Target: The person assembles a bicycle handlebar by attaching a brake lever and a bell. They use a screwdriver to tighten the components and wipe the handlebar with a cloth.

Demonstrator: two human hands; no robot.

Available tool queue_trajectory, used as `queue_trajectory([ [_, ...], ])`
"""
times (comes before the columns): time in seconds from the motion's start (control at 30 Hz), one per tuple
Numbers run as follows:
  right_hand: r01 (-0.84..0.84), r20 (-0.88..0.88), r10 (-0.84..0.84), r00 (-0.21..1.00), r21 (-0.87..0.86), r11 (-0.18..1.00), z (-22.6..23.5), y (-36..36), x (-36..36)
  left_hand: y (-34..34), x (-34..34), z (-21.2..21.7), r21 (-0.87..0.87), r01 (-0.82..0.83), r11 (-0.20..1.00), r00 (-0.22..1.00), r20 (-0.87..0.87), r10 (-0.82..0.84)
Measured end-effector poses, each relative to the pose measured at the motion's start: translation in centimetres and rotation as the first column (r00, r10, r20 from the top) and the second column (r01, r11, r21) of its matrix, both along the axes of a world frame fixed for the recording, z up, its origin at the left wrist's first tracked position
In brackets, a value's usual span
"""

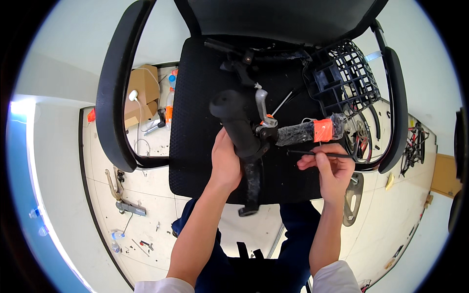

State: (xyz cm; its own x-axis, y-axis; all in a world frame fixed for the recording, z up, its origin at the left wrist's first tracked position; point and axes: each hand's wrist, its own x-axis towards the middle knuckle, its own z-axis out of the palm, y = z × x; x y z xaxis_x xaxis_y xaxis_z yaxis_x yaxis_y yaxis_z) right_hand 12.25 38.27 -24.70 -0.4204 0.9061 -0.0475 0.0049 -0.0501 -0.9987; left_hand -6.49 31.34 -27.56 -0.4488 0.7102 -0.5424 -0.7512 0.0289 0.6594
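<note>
My left hand [226, 163] is wrapped round a bicycle handlebar [243, 139] over the seat of a black office chair [195, 166]. This handlebar has a thick black grip, a black part pointing down toward me and a silver brake lever [262, 103]. On its right side sticks out a tube in clear plastic wrap, with orange tape [323, 130] near the end. Pinched in my right hand [334, 171] is a thin black rod [325, 154], held level just below the wrapped tube. What kind of tool the rod is, I cannot tell.
On the seat's far side lie a black plastic basket [342, 73], more dark bike parts [244, 61] and a thin screwdriver-like tool [283, 102]. Armrests [115, 93] rise at both sides. A cardboard box [143, 93], a fork-shaped metal part [117, 188] and bottles are on the floor.
</note>
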Motion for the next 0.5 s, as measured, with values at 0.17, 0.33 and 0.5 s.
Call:
queue_trajectory([
  [0.17, -0.017, -0.135, 0.024, 0.991, 0.05, 0.999, 0.8, -1.7, -2.2, 0.4, 0.6, -0.8, -0.017, 0.011, 1.0, 0.986, 0.164, -0.008],
  [0.33, 0.0, -0.131, 0.017, 0.991, 0.13, 0.991, 0.2, -1.8, -2.1, 0.9, 1.1, 1.0, -0.119, 0.023, 0.993, 0.997, 0.077, -0.013],
  [0.5, 0.008, -0.092, 0.007, 0.996, 0.167, 0.986, 0.2, -2.0, -2.0, 0.8, 1.2, 0.2, -0.055, 0.06, 0.997, 0.996, 0.069, -0.056],
])
